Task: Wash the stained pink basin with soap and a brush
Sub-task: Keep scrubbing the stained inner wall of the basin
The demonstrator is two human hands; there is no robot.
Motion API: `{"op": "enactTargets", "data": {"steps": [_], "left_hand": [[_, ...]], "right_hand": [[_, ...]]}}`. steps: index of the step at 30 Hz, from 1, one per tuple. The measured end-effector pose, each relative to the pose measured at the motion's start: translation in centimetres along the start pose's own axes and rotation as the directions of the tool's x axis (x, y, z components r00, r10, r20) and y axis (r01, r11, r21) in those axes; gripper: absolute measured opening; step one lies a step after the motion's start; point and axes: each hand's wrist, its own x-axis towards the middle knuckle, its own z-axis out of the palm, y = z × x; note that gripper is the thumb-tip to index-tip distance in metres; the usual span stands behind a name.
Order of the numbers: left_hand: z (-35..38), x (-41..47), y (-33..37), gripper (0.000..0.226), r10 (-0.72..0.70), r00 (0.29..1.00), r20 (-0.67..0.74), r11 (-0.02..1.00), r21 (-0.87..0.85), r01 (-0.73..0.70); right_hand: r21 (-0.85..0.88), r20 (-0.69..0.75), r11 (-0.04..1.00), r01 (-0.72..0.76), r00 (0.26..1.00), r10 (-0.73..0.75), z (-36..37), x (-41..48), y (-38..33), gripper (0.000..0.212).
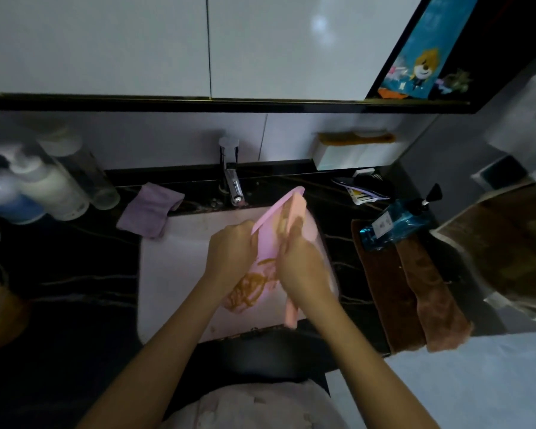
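Left hand (231,246): your fingers curl over the rim of the pink basin (268,243), which stands tilted in the sink (174,267), under the tap. Right hand (304,264): you grip the brush (291,311) against the inner wall. Brown stains (248,289) lie thick; no lather visible. Judgement: scrubbing barely begun, rinse not yet done.

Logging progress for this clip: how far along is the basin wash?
Done: the pink basin stands tilted in the sink, left hand gripping its rim. In hand: the right hand holds the brush against the inside. Left: brown stains streak the lower part; no suds or rinse water show.
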Motion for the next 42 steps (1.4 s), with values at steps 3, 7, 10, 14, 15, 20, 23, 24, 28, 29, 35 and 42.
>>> {"op": "enactTargets", "data": {"steps": [3, 7, 10, 14, 15, 20, 23, 24, 28, 29, 35, 42], "left_hand": [[-0.6, 0.7, -0.8, 0.037, -0.018, 0.999, -0.029, 1.000, -0.021, 0.017], [-1.4, 1.3, -3.3, 0.046, -0.030, 0.996, -0.090, 0.997, -0.067, 0.024], [-1.5, 0.9, -4.2, 0.043, -0.025, 0.996, -0.088, 0.995, -0.095, 0.016], [-1.7, 0.7, -4.5, 0.041, -0.030, 0.993, -0.111, 0.995, -0.094, 0.020], [-1.8, 0.8, -4.5, 0.042, -0.031, 0.994, -0.109, 0.995, -0.093, 0.021], [-1.9, 0.8, -4.9, 0.040, -0.031, 0.994, -0.104, 0.994, -0.105, 0.020], [-1.8, 1.0, -5.0, 0.040, -0.015, 0.995, -0.098, 0.993, -0.118, 0.004], [-1.7, 1.1, -5.0, 0.040, -0.015, 0.996, -0.093, 0.993, -0.115, 0.004], [-1.5, 1.7, -5.2, 0.042, -0.019, 0.996, -0.087, 0.996, -0.087, 0.012], [-1.7, 1.9, -5.4, 0.046, -0.023, 0.996, -0.088, 0.996, -0.092, 0.015], [-2.2, 2.7, -6.1, 0.040, -0.051, 0.997, -0.063, 0.989, -0.143, 0.042], [-2.2, 2.8, -6.6, 0.045, -0.050, 0.997, -0.055, 0.988, -0.150, 0.041]], "right_hand": [[0.022, 0.159, 0.977, 0.211, 0.964, -0.211, 1.4, -4.9, 0.0, 0.061], [-0.007, 0.087, 0.950, 0.313, 0.946, -0.311, -0.8, -0.9, 2.7, 0.050], [0.158, -0.061, 0.950, 0.271, 0.963, -0.264, -2.2, 2.9, 5.6, 0.043], [0.163, -0.004, 0.979, 0.125, 0.992, -0.126, -2.4, 7.5, 7.1, 0.040], [0.166, -0.020, 0.976, 0.142, 0.990, -0.140, -2.3, 7.5, 6.7, 0.041], [-0.071, 0.027, 0.837, 0.542, 0.840, -0.542, -1.7, 1.8, 5.6, 0.047], [-0.222, 0.051, 0.767, 0.602, 0.793, -0.607, -2.0, 2.3, 7.1, 0.050], [-0.210, 0.004, 0.815, 0.540, 0.834, -0.552, -2.1, 3.6, 7.2, 0.049], [-0.079, -0.212, 0.882, 0.464, 0.857, -0.469, 0.3, 4.9, 5.5, 0.054], [-0.093, -0.226, 0.825, 0.557, 0.795, -0.563, 1.8, 3.8, 5.5, 0.055], [-0.148, -0.321, 0.744, 0.652, 0.679, -0.660, 4.9, 3.8, 9.1, 0.050], [-0.058, -0.383, 0.730, 0.681, 0.660, -0.646, 9.2, -0.2, 6.5, 0.050]]}}
